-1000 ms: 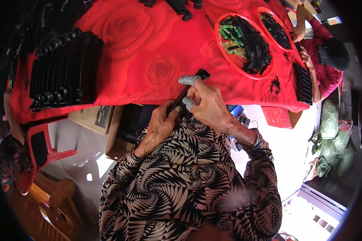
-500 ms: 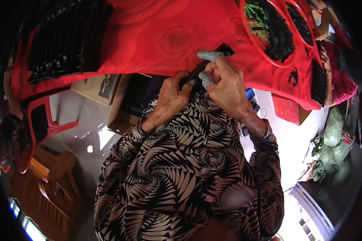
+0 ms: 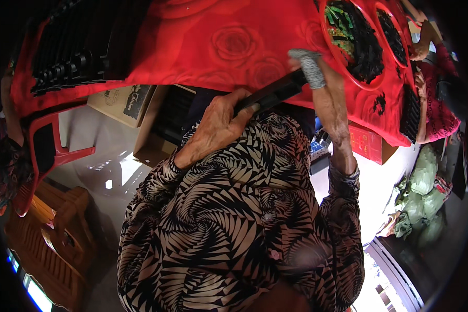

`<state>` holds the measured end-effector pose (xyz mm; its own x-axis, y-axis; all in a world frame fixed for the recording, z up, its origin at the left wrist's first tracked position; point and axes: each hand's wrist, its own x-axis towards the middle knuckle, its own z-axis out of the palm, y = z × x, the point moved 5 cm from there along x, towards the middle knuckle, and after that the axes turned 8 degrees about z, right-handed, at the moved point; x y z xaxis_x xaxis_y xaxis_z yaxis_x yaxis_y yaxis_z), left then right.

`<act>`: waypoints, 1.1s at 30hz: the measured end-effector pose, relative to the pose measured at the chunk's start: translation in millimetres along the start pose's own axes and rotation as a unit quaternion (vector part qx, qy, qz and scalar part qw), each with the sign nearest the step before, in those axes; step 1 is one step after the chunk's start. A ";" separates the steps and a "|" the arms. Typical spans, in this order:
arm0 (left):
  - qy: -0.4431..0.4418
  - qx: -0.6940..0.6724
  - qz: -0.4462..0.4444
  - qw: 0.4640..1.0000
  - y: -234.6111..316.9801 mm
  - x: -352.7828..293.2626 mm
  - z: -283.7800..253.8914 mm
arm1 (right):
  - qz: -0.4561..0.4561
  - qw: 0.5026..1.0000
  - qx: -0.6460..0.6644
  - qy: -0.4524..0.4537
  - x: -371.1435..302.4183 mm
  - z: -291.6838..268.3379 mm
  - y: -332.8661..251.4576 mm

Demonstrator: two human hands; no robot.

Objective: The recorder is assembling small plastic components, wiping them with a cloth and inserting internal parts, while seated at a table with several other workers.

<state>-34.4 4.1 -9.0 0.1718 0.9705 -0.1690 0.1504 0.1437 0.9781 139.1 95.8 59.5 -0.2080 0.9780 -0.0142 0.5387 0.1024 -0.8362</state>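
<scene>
My left hand and my right hand both hold a long black plastic strip at the near edge of a table under a red rose-patterned cloth. The left hand grips its lower end, close to my patterned blouse. The right hand grips the upper end; its fingertip wears a grey fabric cot. The strip is tilted, rising to the right.
A red tray holds small black and green parts, with a second tray beside it. Stacked black strips lie at the table's left. A cardboard box and red chair stand below. Another person in red sits at the right.
Both hands have lifted the black strip up and to the right along the table edge. The view has tilted lower, showing more of my blouse and the floor.
</scene>
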 end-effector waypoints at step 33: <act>-0.097 0.125 0.030 0.987 -7.1 -4.7 -1.3 | 0.046 0.939 -0.044 -0.337 -28.4 23.1 30.9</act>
<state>-37.5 -1.3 -15.0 0.3673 0.9171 -0.1551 0.3653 0.0112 0.9308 142.8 67.0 21.4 -0.6108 0.6491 -0.4533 0.6396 0.0671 -0.7658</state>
